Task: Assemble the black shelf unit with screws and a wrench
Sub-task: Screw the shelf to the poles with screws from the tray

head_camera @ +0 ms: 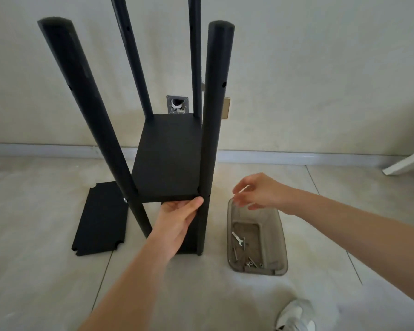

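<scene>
Head view: left grip (177, 218) holds shelf (167, 161); right grip (256, 192) pinches screw (243, 188) above tray (281, 237).

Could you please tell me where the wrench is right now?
The wrench lies in the translucent tray on the floor, right of the shelf unit, beside loose screws and below the right hand.

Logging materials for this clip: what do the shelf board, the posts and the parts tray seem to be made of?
Shelf board: looks like matte black laminated board, going by its flat, dull face and thick edge; the core is unseen.
Posts: smooth black tubes with drilled holes, metal or plastic, cannot tell.
Tray: smoky translucent plastic, since the floor shows through its walls.
</scene>
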